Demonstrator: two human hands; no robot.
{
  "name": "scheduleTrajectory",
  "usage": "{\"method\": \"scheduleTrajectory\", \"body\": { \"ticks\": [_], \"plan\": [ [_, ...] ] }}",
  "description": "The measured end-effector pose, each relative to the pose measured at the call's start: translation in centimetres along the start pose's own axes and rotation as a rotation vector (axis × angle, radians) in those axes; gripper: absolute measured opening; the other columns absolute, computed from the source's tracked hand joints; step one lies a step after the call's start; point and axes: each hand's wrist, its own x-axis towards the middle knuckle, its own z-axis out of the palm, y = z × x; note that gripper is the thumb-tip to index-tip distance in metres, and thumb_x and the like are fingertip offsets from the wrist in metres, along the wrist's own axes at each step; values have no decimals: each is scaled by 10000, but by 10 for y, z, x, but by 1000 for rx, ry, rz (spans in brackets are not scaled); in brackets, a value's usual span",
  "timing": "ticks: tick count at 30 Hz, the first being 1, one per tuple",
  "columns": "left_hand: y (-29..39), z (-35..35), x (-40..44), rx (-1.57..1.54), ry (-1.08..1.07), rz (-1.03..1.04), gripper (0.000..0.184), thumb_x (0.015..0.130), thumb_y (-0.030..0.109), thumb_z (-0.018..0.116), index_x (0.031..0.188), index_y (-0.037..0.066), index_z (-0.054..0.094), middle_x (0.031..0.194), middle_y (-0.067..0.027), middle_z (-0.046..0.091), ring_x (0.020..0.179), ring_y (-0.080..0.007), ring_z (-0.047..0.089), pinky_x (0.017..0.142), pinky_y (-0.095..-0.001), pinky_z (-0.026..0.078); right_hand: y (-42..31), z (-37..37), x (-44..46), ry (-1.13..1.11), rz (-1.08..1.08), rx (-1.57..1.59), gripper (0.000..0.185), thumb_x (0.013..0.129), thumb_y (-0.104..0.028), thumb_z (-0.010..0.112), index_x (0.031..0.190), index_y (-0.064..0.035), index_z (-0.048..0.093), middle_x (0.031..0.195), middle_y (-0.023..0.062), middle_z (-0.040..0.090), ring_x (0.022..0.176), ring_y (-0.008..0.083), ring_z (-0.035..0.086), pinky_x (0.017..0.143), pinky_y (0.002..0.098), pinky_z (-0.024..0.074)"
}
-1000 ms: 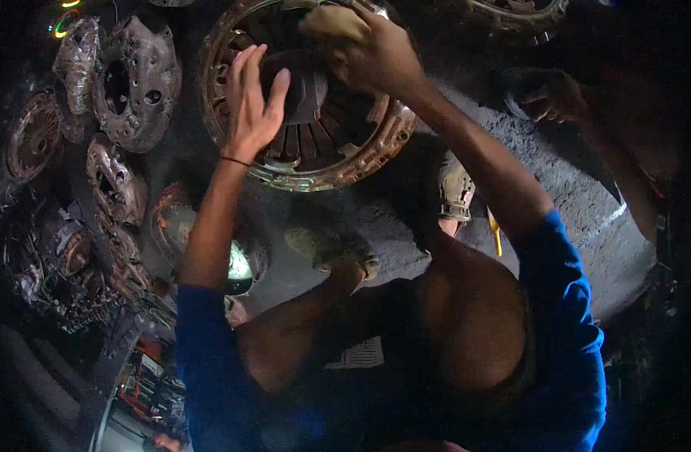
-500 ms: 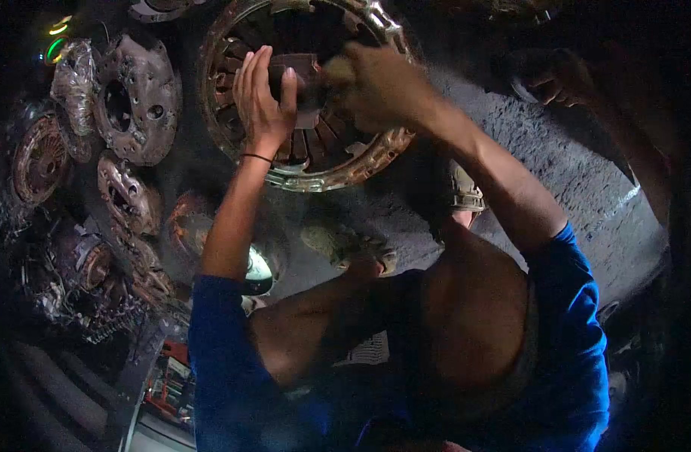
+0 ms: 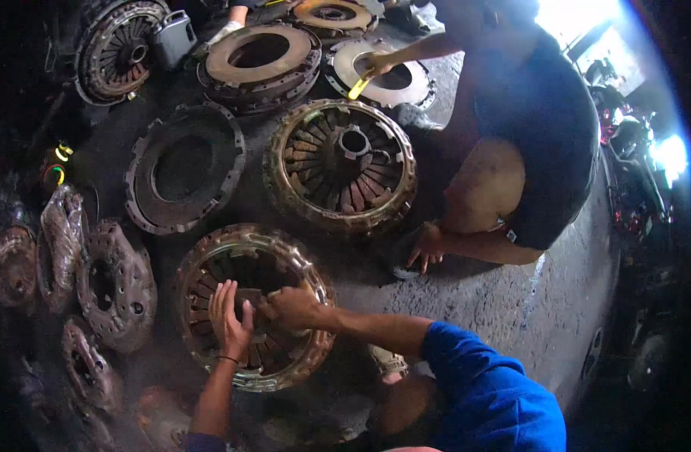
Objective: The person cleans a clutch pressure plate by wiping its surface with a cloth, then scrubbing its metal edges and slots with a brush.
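A round rusty metal clutch cover [image 3: 270, 380] with radial fingers lies on the floor below my hands. Over its left part is my left hand [image 3: 231, 322], fingers stretched up and thumb apart, beside a dark flat-sided piece near the centre. Whether the palm touches that piece is hard to tell. My right hand [image 3: 294, 307] is closed over the cover's right part, and what it holds is hidden by the fingers and shadow. Just beyond lies a second finned cover [image 3: 345, 218] with a ring at its centre.
A person [image 3: 538, 128] crouches at right, a yellow-handled tool [image 3: 358, 88] in one hand, the other low near the floor. Flat rings [image 3: 138, 200], stacked discs [image 3: 259, 56] and a grey jug [image 3: 174, 38] lie beyond. Several metal plates [image 3: 116, 286] line the left.
The view has tilted up, bringing the crouching person and farther parts into sight. My left hand remains outstretched and my right hand remains closed over the same cover.
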Motion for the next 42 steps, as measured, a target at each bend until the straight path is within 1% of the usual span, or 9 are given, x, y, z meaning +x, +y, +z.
{"method": "scheduleTrajectory", "body": {
  "ticks": [3,10,12,15,22,27,36,38,42],
  "plan": [
    [7,2,-2,-91,19,-78,529,1055,425,475,1434,64,555,1494,-150,521,1451,-334,406,1215,-509,269,-2,-13,9,179,198,239,314,839,-227,728,1095,-52,681,1124,179,688,1036,374,669,949,604,457],
    [2,4,-3,-33,72,-3,472,1044,387,509,1391,82,604,1446,-134,572,1408,-328,464,1211,-524,288,-29,-36,-7,69,46,-102,492,845,-240,735,1277,-75,567,1128,146,657,1159,378,614,887,527,529],
    [4,-2,-2,-33,57,22,477,1041,396,507,1374,74,618,1428,-136,590,1398,-329,475,1216,-524,274,18,30,24,-30,-21,20,421,899,-305,692,1236,-63,624,1080,170,691,1071,379,666,861,492,560],
    [2,1,0,-34,71,28,489,1045,413,488,1362,69,630,1416,-136,601,1389,-330,487,1218,-523,270,-10,-71,-1,-216,193,115,340,937,-286,644,1136,-14,689,978,206,720,929,385,714,823,477,582],
    [7,2,-2,-75,82,-33,493,1028,424,505,1339,69,649,1397,-131,616,1379,-324,498,1216,-530,276,-12,-29,-1,157,-153,-102,328,858,-245,691,1069,6,693,965,187,705,968,354,714,771,467,573],
    [2,3,-1,-83,95,9,473,1016,415,522,1306,71,671,1371,-130,634,1354,-317,523,1212,-534,278,-5,-48,12,-266,122,151,290,856,-247,744,1018,-6,738,1126,239,702,1001,392,720,862,495,572],
    [-8,11,-3,-137,185,86,337,998,275,597,1234,60,704,1294,-123,690,1271,-303,606,1175,-552,332,-4,-17,27,-51,331,172,329,791,-308,774,930,-10,760,976,186,742,869,338,737,758,459,586],
    [-9,14,0,-125,234,142,315,1007,272,595,1207,59,714,1270,-118,705,1241,-305,632,1163,-551,351,13,8,36,30,235,73,499,829,-451,785,1090,-29,729,977,138,728,851,272,719,737,497,573],
    [1,8,4,-68,247,95,252,977,230,656,1198,119,705,1231,-65,719,1211,-271,643,1154,-510,344,17,-42,1,95,49,283,412,906,-300,729,1191,-6,684,1049,132,719,912,258,714,759,405,596]
  ]
}}
